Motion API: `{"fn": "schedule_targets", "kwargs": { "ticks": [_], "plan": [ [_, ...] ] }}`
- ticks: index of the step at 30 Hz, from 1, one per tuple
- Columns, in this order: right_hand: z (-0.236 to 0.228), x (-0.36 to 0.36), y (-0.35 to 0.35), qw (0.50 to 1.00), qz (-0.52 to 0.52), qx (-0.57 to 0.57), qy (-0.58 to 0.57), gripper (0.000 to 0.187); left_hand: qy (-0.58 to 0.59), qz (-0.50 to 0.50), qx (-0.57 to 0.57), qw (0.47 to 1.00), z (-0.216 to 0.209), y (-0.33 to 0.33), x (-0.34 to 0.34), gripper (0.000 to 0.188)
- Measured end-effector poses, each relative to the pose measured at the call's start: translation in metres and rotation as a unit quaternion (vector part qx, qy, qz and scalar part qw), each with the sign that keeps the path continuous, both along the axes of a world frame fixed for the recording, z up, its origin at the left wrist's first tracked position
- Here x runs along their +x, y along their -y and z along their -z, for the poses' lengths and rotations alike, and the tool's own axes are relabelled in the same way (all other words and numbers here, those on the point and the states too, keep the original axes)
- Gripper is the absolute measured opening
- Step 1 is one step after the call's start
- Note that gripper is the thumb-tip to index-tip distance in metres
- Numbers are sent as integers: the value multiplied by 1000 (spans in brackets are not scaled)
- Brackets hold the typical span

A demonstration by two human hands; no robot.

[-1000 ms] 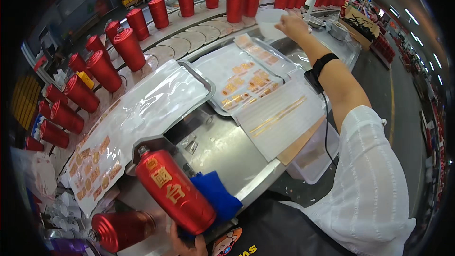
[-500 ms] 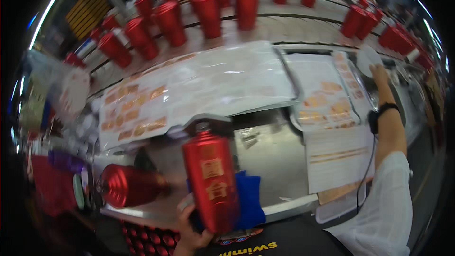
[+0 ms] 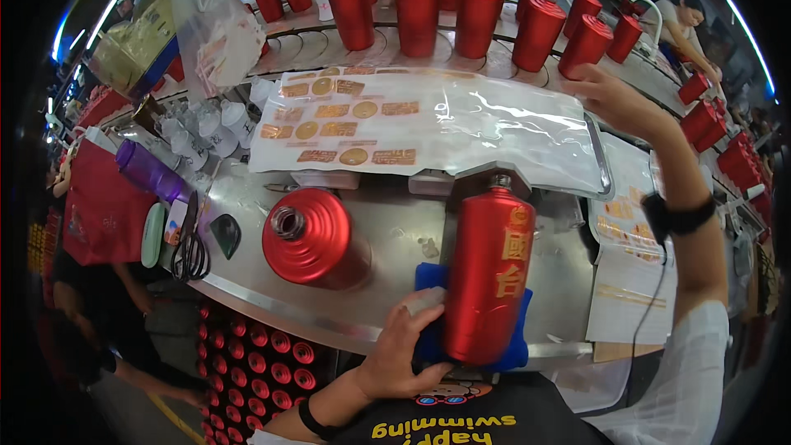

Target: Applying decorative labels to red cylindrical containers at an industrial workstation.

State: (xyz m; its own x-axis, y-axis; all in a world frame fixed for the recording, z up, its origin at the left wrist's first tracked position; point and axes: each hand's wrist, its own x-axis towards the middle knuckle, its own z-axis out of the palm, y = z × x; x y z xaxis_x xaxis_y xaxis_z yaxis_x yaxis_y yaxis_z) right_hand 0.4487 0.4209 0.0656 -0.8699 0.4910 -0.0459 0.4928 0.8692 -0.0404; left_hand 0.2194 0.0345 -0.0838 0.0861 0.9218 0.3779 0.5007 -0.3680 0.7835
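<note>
A red bottle [image 3: 488,276] with gold characters leans back on a folded blue cloth [image 3: 430,278], its neck against a dark angular rest [image 3: 470,185]. My left hand [image 3: 404,338] closes on the lower left side of this bottle, thumb near its base; a pale wrapping shows on one finger. My right hand [image 3: 618,100] is raised above the right end of a glossy sheet of gold and orange decals [image 3: 428,128], close to the standing bottles. Its fingers stretch leftward, and I make out nothing between them. Left of the cloth stands another open-necked red bottle [image 3: 317,239].
Several red bottles [image 3: 418,21] line the curved conveyor [image 3: 387,43] behind. Clear stoppers [image 3: 218,128], a purple bottle [image 3: 148,169] and a black cable [image 3: 191,251] sit at left. More paper sheets [image 3: 630,292] lie right. A crate of bottles [image 3: 255,363] stands below; other people are nearby.
My right hand has left the white bowl at the far right and moved left to the decal sheet. The view has shifted; my left hand stays on the bottle.
</note>
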Motion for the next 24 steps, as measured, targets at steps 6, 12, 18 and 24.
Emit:
{"fn": "schedule_targets", "kwargs": {
  "ticks": [6, 12, 18, 24],
  "plan": [
    [42, -165, 29, 982, -91, 85, 144, 60, 38, 111, -56, 992, -17, -2, -27, 72],
    [56, -219, 32, 973, -59, 61, 213, 57, 93, 146, -57, 983, -2, 2, -40, 66],
    [65, -237, 14, 988, -124, 19, 85, 31, 114, 175, -43, 977, 4, -3, -43, 63],
    [68, -232, 24, 984, -144, 49, 98, 27, 122, 177, -20, 977, 2, -5, -47, 55]
  ]
}}
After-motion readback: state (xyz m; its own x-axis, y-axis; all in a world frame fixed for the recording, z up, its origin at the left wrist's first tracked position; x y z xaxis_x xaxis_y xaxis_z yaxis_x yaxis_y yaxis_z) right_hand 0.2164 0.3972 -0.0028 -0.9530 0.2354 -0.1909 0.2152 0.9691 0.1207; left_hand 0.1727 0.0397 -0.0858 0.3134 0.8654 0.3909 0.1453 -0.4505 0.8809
